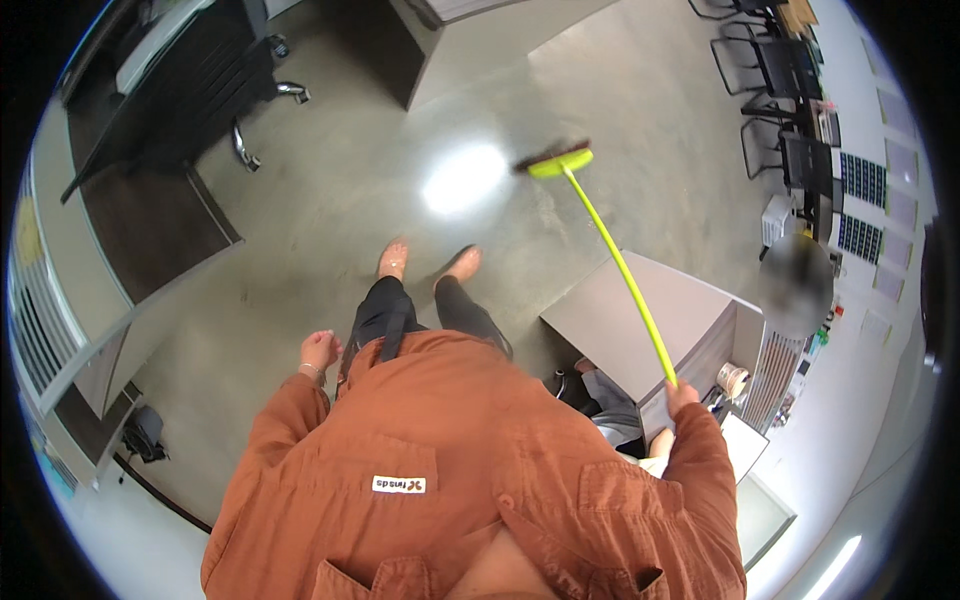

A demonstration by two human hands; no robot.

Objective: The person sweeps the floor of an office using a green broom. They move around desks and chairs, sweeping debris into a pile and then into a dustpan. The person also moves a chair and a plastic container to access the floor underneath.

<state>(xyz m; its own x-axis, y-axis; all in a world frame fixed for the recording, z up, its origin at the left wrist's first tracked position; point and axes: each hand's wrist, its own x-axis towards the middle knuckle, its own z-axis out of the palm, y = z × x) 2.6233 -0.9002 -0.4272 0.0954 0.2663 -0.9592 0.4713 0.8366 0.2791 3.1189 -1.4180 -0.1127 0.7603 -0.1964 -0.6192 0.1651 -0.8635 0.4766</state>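
My right hand is wrapped round the upper end of a lime-green broom, out to my right. Its long handle slants away from me across the front of a desk panel. The green broom head with dark reddish bristles is down at the grey floor, ahead and to the right of my feet. At my left side, my left hand hangs beside my hip with its fingers curled in, and nothing shows in it. A bracelet circles that wrist.
A black office chair on casters stands by a dark desk at left. Ahead is a grey partition. Close on my right, a person in grey trousers sits behind a desk. Black chairs line the right wall.
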